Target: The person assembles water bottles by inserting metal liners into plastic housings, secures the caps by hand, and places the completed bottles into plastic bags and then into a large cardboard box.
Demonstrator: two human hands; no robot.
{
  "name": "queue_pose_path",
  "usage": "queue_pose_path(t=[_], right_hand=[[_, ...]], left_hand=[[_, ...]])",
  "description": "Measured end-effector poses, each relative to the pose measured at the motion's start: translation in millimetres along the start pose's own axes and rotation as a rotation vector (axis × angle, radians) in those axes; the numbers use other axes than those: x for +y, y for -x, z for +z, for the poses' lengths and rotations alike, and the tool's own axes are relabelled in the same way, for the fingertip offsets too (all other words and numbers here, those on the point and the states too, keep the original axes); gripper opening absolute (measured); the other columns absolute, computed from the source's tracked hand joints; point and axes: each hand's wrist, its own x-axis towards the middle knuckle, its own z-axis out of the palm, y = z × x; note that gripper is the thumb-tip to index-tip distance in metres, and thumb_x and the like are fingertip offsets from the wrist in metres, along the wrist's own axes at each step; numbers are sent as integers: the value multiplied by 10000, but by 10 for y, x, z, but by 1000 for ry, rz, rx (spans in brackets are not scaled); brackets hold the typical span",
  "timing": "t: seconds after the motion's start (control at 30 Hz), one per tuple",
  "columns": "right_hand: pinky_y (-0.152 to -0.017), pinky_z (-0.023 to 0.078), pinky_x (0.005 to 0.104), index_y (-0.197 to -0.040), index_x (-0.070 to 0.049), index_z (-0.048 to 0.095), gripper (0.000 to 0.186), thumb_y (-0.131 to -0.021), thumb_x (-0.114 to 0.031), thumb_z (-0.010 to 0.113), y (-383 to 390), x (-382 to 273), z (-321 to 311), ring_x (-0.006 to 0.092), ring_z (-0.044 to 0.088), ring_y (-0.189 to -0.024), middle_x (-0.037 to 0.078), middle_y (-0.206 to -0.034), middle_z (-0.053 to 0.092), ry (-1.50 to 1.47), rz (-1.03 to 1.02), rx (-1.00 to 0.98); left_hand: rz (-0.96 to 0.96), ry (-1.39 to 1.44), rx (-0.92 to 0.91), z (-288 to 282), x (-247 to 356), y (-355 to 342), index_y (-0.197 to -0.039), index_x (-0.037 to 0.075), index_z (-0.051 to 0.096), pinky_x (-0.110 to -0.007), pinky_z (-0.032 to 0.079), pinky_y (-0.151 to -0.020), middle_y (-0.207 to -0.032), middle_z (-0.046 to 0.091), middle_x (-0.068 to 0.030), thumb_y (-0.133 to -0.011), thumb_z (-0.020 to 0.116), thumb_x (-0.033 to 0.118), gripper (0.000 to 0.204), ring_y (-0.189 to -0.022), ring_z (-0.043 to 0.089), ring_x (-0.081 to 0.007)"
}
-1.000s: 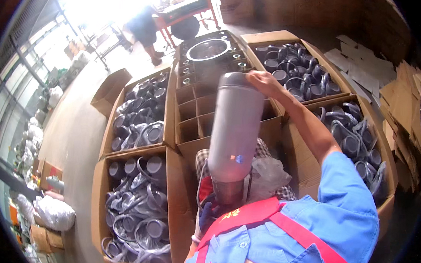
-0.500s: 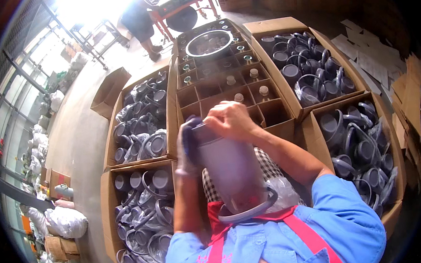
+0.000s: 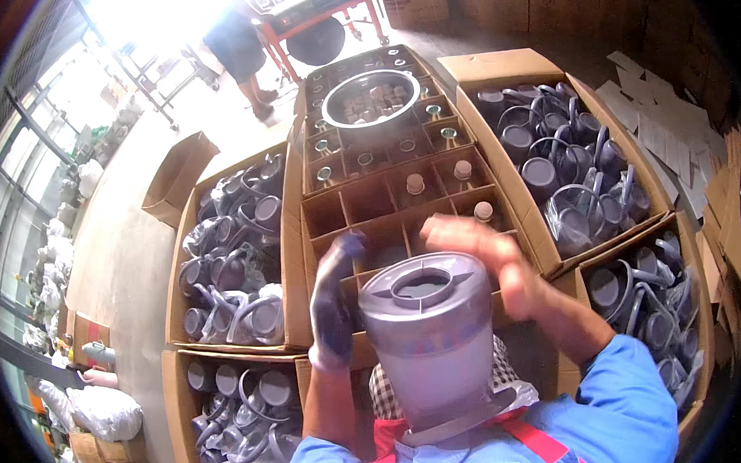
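A large translucent jar with a grey top end stands in front of my chest, above my checkered lap. Its top carries a round ring with cross ribs. A grey strap-like band curves around its lower end. To the left of the jar is my left hand, in a dark and white glove, fingers up and holding nothing. My right hand, bare and smeared by motion, has its fingers stretched out over the jar's upper right side. Contact between either hand and the jar cannot be made out.
Ahead, a divided carton holds a few stoppered bottles. Behind it, a round bowl of stoppers sits over more bottles. Cartons of grey handled lids flank me on both sides. A person stands far off.
Both hands have come off the jar's top and moved apart. The jar is tilted more upright, its ribbed grey end now visible. My view has shifted slightly.
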Motion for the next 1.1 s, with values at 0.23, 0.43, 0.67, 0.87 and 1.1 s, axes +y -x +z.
queue_pose_path(t=[0.23, 0.43, 0.67, 0.87, 1.1], right_hand=[[-1021, 388, 429, -1165, 45, 608, 507, -938, -328, 350, 261, 1076, 60, 370, 562, -1125, 211, -1157, 632, -40, 200, 224], [-1021, 392, 395, -1189, -15, 610, 724, -933, -634, 334, 28, 917, 331, 271, 570, -1116, 163, -1221, 593, -1053, 367, 72], [-877, 465, 391, -1019, -18, 652, 350, -868, -333, 638, -113, 1973, 233, 274, 599, -1021, 147, -1066, 649, 25, 569, 212], [-836, 514, 462, -1163, -137, 491, 507, -726, -172, 745, 56, 2930, 904, 385, 517, -1059, 201, -1219, 408, 722, 525, -302], [-813, 544, 478, -1019, -18, 570, 308, -735, -88, 664, -280, 2329, 242, 436, 563, -996, 267, -1058, 473, 882, 310, -295]], left_hand=[[175, -354, -349, 114, 85, -12, -1226, -33, 544, -398, 395, -1007, -1287, 522, -197, -920, 490, 435, 562, -1194, 506, -287], [104, -383, -256, 21, -3, -168, -1183, -25, 568, -384, 451, -947, -1232, 557, -219, -842, 615, 463, 598, -1130, 561, -305], [-427, 280, 30, -663, -756, -878, -1104, 11, 625, -342, 478, -850, -1044, 636, -91, -937, 543, 395, 426, -970, 591, -171], [-587, -261, 288, -1671, -2111, -157, -1039, 19, 656, -316, 461, -826, -870, 655, -54, -935, 552, 364, 374, -857, 584, -153], [1, -840, 273, -792, -1046, 65, -1136, -14, 604, -358, 433, -964, -1141, 599, -170, -909, 616, 236, 338, -1133, 543, -267]])
